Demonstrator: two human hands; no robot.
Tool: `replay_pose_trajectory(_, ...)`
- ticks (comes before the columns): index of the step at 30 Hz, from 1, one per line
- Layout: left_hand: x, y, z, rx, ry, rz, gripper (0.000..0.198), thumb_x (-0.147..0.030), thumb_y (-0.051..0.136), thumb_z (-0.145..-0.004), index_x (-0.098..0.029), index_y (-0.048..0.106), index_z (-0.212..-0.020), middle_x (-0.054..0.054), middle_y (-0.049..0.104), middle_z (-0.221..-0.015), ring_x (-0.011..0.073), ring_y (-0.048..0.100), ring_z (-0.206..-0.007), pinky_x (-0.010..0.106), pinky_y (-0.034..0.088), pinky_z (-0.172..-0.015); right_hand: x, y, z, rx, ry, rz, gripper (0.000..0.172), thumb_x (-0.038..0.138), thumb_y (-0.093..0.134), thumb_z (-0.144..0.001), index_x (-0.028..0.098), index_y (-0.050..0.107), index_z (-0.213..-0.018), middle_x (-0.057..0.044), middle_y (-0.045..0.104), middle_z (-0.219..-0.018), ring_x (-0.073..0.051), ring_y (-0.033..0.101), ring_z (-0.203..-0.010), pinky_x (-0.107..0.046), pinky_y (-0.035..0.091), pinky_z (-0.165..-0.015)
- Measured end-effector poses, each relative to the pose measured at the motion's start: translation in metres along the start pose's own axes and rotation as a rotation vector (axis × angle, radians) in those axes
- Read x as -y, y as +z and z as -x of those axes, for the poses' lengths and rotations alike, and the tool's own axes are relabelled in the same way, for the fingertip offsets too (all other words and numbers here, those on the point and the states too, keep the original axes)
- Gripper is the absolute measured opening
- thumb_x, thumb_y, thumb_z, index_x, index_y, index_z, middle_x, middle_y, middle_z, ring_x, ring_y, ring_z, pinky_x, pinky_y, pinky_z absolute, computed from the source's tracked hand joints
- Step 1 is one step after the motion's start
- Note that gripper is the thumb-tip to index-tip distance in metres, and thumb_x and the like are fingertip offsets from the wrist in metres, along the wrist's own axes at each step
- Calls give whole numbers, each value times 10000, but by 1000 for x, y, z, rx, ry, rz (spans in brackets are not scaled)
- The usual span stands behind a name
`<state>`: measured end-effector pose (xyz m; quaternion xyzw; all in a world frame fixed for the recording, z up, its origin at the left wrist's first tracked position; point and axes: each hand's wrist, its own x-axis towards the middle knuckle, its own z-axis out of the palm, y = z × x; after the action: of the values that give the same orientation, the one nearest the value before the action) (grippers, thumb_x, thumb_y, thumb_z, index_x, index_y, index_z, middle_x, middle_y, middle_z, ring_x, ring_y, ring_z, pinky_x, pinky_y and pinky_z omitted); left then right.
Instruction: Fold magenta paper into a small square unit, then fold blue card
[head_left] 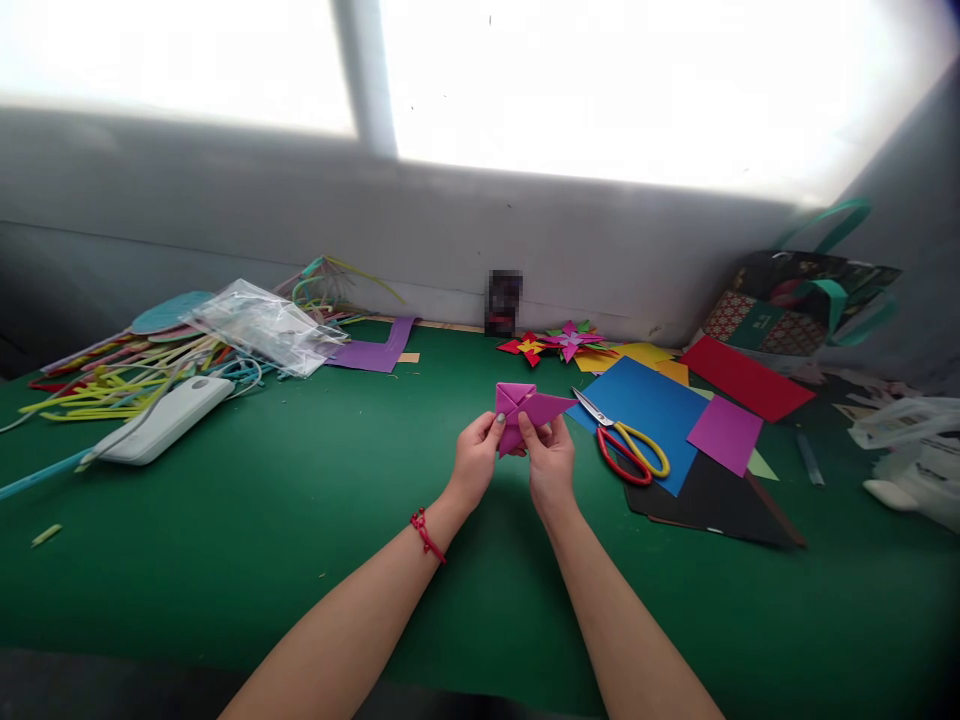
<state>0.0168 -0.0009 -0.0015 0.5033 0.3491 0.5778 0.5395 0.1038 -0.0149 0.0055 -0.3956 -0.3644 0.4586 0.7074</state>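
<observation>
Between my two hands is a folded piece of pink-purple paper [516, 398], held up over the green table. Its top is squared with crossing folds, and one point sticks out to the right. My left hand [477, 455] pinches its left side, thumb in front. From the right, my right hand [550, 460] grips it with the thumb pressed on the front face. The fingers behind the paper are mostly hidden. Just right of my right hand, scissors [611, 425] with red and yellow handles lie partly spread on blue paper [645, 400].
Folded paper stars [570, 340] lie at the back. Red paper [746, 378], a purple square [725, 433] and black sheets [712, 505] lie right, near a gift bag [787, 300]. At left are a white power strip [169, 420], coloured strips [97, 385] and a clear plastic bag [262, 325].
</observation>
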Motion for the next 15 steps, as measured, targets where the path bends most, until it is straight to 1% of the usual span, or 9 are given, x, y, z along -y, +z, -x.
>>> replay_pose_trajectory(2, -1, 0, -1, 39, -41, 69, 272, -409, 505, -796, -155, 523, -702, -25, 514, -586, 95, 485, -517, 210, 413, -528, 3, 0, 1, 41, 1, -6, 464, 347, 643, -705, 237, 483, -1126, -2, 640, -786, -83, 519, -498, -201, 425, -442)
replay_pose_trajectory(4, 0, -1, -1, 75, -68, 105, 267, -414, 500, -796, -157, 520, -722, -23, 524, -588, 100, 496, -497, 231, 438, -529, 3, -1, 1, 60, 17, -13, 467, 353, 630, -718, 244, 470, -1142, 12, 632, -764, -73, 497, -480, -199, 420, -443)
replay_pose_trajectory(5, 0, -1, -1, 79, -72, 105, 266, -412, 501, -796, -157, 519, -724, -21, 526, -594, 100, 497, -495, 234, 444, -526, 2, -2, 1, 62, 29, -18, 428, 361, 627, -720, 227, 498, -1106, 19, 620, -725, -73, 488, -474, -199, 415, -441)
replay_pose_trajectory(7, 2, -2, -1, 60, -67, 79, 268, -408, 511, -790, -154, 516, -706, -17, 525, -606, 98, 498, -507, 227, 448, -521, -1, -4, 0, 64, 61, -26, 328, 378, 627, -717, 177, 567, -969, 28, 581, -637, -74, 473, -465, -201, 409, -437)
replay_pose_trajectory(9, 2, -2, 0, 38, -59, 52, 273, -406, 519, -784, -152, 513, -685, -16, 519, -609, 98, 503, -522, 220, 452, -517, -4, -5, -1, 67, 84, -27, 282, 388, 635, -706, 152, 591, -854, 31, 552, -592, -76, 465, -461, -204, 404, -431)
replay_pose_trajectory(12, 1, 0, 1, 55, -54, 67, 266, -398, 516, -788, -153, 507, -685, -21, 513, -607, 105, 522, -525, 234, 472, -517, -6, -6, -2, 53, 86, -8, 276, 389, 641, -698, 151, 588, -826, 34, 549, -585, -72, 458, -454, -194, 385, -411)
replay_pose_trajectory(15, 0, 3, 3, 64, -59, 102, 251, -380, 530, -781, -146, 520, -691, -24, 510, -609, 106, 533, -536, 235, 482, -514, -3, -5, -1, 6, 66, 24, 276, 397, 641, -692, 152, 584, -807, 32, 557, -585, -73, 456, -449, -188, 367, -390)
